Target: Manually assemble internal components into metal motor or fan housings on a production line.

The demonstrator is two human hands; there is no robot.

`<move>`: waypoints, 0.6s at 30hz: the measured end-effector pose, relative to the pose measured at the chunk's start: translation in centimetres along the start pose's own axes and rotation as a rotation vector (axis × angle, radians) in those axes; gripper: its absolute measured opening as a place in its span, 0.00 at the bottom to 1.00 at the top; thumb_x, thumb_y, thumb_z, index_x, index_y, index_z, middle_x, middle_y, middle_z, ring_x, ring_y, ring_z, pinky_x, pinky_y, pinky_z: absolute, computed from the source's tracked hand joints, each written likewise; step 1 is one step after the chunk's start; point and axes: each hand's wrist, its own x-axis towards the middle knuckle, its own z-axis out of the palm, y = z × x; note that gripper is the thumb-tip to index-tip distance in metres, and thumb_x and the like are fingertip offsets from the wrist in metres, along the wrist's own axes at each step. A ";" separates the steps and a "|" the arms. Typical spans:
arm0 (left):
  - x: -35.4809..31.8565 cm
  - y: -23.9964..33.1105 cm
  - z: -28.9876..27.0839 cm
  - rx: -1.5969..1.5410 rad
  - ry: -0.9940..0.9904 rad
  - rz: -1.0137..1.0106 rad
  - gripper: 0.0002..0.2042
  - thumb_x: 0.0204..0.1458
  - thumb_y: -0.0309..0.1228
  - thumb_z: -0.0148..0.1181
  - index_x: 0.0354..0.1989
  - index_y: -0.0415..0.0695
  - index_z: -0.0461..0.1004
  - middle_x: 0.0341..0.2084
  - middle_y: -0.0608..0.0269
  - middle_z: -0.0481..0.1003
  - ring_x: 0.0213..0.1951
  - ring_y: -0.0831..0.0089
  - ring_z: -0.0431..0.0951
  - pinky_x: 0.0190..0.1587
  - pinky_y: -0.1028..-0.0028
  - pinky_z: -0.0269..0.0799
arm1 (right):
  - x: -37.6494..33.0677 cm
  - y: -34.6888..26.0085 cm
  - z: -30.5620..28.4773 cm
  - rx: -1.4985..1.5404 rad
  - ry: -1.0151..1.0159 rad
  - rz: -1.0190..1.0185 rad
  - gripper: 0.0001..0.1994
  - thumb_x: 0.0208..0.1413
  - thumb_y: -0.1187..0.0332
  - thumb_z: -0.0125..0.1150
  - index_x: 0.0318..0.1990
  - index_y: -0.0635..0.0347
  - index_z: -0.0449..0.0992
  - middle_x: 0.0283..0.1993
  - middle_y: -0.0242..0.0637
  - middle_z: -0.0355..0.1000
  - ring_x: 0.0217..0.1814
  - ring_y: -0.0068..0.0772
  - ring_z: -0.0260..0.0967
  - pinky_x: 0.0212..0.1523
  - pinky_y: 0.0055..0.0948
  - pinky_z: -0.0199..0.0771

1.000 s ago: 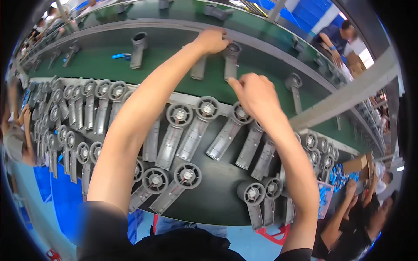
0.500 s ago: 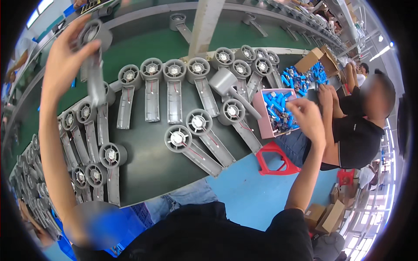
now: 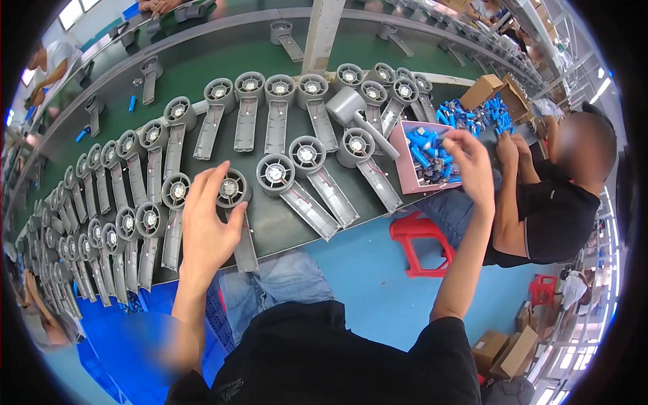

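My left hand (image 3: 212,216) is closed round the round head of a grey fan housing (image 3: 234,188), fingers on its far side and thumb on its near side. The long trough-like handle points toward the table's near edge. To the right of it lie several like housings (image 3: 275,173) with white hubs and red wires. My right hand (image 3: 474,165) is over the pink box (image 3: 406,172), which is filled with blue cylinders (image 3: 423,145) that have small parts attached. Its fingers are curled together at the box's far right, and what they hold, if anything, is hidden.
Rows of housings (image 3: 128,145) crowd the dark table on the left. Behind runs a green conveyor (image 3: 223,50) with a pale post (image 3: 322,34) beside it. A co-worker (image 3: 560,202) sits at right near loose blue cylinders (image 3: 466,118) and an open carton (image 3: 482,91). A red stool (image 3: 422,243) stands below.
My left hand has come down from the upper left, from above the conveyor, to the table with a housing in it. My right hand has stayed over the box. The view has shifted.
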 end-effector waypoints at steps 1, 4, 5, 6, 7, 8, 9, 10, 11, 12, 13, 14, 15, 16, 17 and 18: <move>-0.2 -0.4 0.5 0.011 -0.017 0.009 0.30 0.44 0.22 0.67 0.60 0.39 0.69 0.56 0.49 0.71 0.57 0.53 0.73 0.60 0.64 0.67 | 0.2 -0.3 -0.2 0.190 -0.015 -0.005 0.09 0.64 0.68 0.58 0.47 0.61 0.75 0.40 0.26 0.71 0.39 0.16 0.67 0.41 0.20 0.67; -0.7 -1.3 1.1 0.107 0.040 0.066 0.28 0.46 0.23 0.67 0.59 0.39 0.70 0.58 0.50 0.70 0.58 0.52 0.72 0.60 0.63 0.67 | -0.3 -2.8 0.2 0.446 0.039 0.025 0.10 0.65 0.68 0.56 0.50 0.61 0.73 0.42 0.26 0.71 0.40 0.16 0.68 0.42 0.19 0.68; -0.7 -1.1 0.9 0.109 0.046 0.062 0.28 0.46 0.23 0.67 0.59 0.39 0.70 0.58 0.50 0.70 0.58 0.52 0.72 0.60 0.63 0.67 | -0.4 -3.1 0.1 0.458 0.018 0.054 0.09 0.65 0.70 0.55 0.50 0.62 0.72 0.44 0.28 0.70 0.42 0.17 0.68 0.43 0.21 0.70; -0.6 -0.5 0.7 0.108 0.099 0.107 0.25 0.47 0.22 0.67 0.57 0.39 0.72 0.57 0.50 0.71 0.57 0.53 0.73 0.59 0.63 0.67 | -0.7 -3.8 0.6 0.460 0.009 0.049 0.09 0.65 0.70 0.55 0.50 0.62 0.72 0.44 0.28 0.70 0.42 0.17 0.68 0.43 0.21 0.70; -0.7 0.0 0.4 0.110 0.156 0.143 0.23 0.47 0.22 0.67 0.55 0.38 0.74 0.56 0.50 0.72 0.56 0.53 0.74 0.58 0.63 0.68 | -1.1 -4.8 1.6 0.592 -0.021 0.011 0.09 0.66 0.71 0.54 0.50 0.62 0.72 0.44 0.29 0.70 0.42 0.18 0.69 0.43 0.22 0.70; -0.6 0.6 0.1 0.119 0.163 0.129 0.23 0.47 0.22 0.67 0.55 0.38 0.74 0.56 0.50 0.72 0.56 0.53 0.74 0.58 0.63 0.68 | -1.6 -5.9 2.5 0.725 -0.050 -0.024 0.09 0.66 0.71 0.53 0.50 0.63 0.72 0.44 0.30 0.70 0.43 0.19 0.69 0.43 0.23 0.71; -0.5 1.2 -0.4 0.027 0.169 0.216 0.21 0.47 0.22 0.67 0.53 0.38 0.75 0.54 0.50 0.73 0.54 0.54 0.75 0.56 0.63 0.69 | -2.2 -7.0 3.7 0.793 -0.041 -0.029 0.08 0.66 0.72 0.51 0.49 0.64 0.72 0.43 0.32 0.71 0.43 0.21 0.71 0.45 0.26 0.72; -0.6 1.8 -0.9 -0.058 0.180 0.297 0.19 0.47 0.21 0.66 0.50 0.38 0.77 0.52 0.51 0.75 0.52 0.54 0.76 0.54 0.64 0.71 | -2.9 -8.6 5.2 0.854 -0.069 -0.044 0.08 0.65 0.72 0.53 0.47 0.64 0.72 0.42 0.33 0.72 0.44 0.23 0.72 0.47 0.26 0.74; -0.5 2.5 -1.0 -0.113 0.191 0.353 0.18 0.46 0.20 0.67 0.48 0.38 0.78 0.47 0.50 0.77 0.48 0.56 0.78 0.51 0.65 0.72 | -3.7 -9.5 6.7 0.865 -0.078 -0.040 0.07 0.64 0.73 0.53 0.47 0.65 0.72 0.42 0.34 0.73 0.43 0.23 0.73 0.46 0.26 0.75; -0.6 3.1 -0.9 -0.120 0.231 0.436 0.19 0.43 0.19 0.67 0.48 0.38 0.79 0.47 0.50 0.77 0.48 0.56 0.78 0.50 0.65 0.73 | -4.5 -10.5 8.2 0.877 -0.089 -0.036 0.07 0.64 0.73 0.54 0.46 0.65 0.72 0.42 0.35 0.74 0.43 0.24 0.74 0.46 0.26 0.77; -0.7 3.8 -0.9 -0.123 0.240 0.475 0.20 0.42 0.19 0.69 0.48 0.38 0.79 0.47 0.50 0.78 0.47 0.55 0.78 0.50 0.64 0.73 | -5.2 -11.6 9.8 0.893 -0.109 -0.037 0.06 0.63 0.75 0.55 0.45 0.65 0.73 0.42 0.35 0.74 0.41 0.23 0.74 0.45 0.25 0.77; -0.9 4.3 -0.8 -0.121 0.249 0.509 0.22 0.41 0.19 0.70 0.48 0.38 0.79 0.46 0.51 0.78 0.47 0.55 0.78 0.50 0.64 0.74 | -6.0 -12.7 11.7 0.911 -0.134 -0.034 0.06 0.62 0.76 0.56 0.45 0.66 0.73 0.41 0.35 0.75 0.40 0.23 0.74 0.43 0.25 0.78; -1.1 4.6 -0.6 -0.117 0.274 0.523 0.23 0.39 0.20 0.71 0.49 0.38 0.78 0.46 0.51 0.78 0.46 0.56 0.79 0.49 0.64 0.74 | -6.7 -13.8 13.4 0.927 -0.156 -0.010 0.05 0.61 0.77 0.57 0.44 0.66 0.74 0.40 0.34 0.75 0.39 0.22 0.75 0.42 0.24 0.78; -1.1 4.5 -0.4 -0.114 0.298 0.537 0.24 0.38 0.21 0.73 0.50 0.37 0.78 0.46 0.51 0.78 0.45 0.56 0.79 0.49 0.64 0.74 | -7.3 -14.9 15.1 0.943 -0.177 0.016 0.05 0.60 0.78 0.58 0.43 0.66 0.74 0.39 0.34 0.75 0.38 0.22 0.75 0.40 0.23 0.78; -1.2 4.1 -0.3 -0.108 0.322 0.545 0.25 0.38 0.21 0.73 0.50 0.35 0.78 0.44 0.50 0.78 0.42 0.56 0.80 0.46 0.65 0.75 | -7.8 -15.7 16.4 0.947 -0.212 -0.011 0.05 0.59 0.79 0.59 0.42 0.67 0.75 0.37 0.33 0.76 0.39 0.20 0.74 0.40 0.21 0.77; -1.5 3.3 -0.1 -0.085 0.326 0.525 0.25 0.38 0.21 0.73 0.50 0.35 0.78 0.44 0.50 0.78 0.42 0.56 0.80 0.46 0.65 0.75 | -8.1 -16.6 17.5 1.038 -0.289 -0.007 0.05 0.60 0.78 0.60 0.43 0.67 0.75 0.38 0.34 0.76 0.39 0.20 0.74 0.42 0.20 0.75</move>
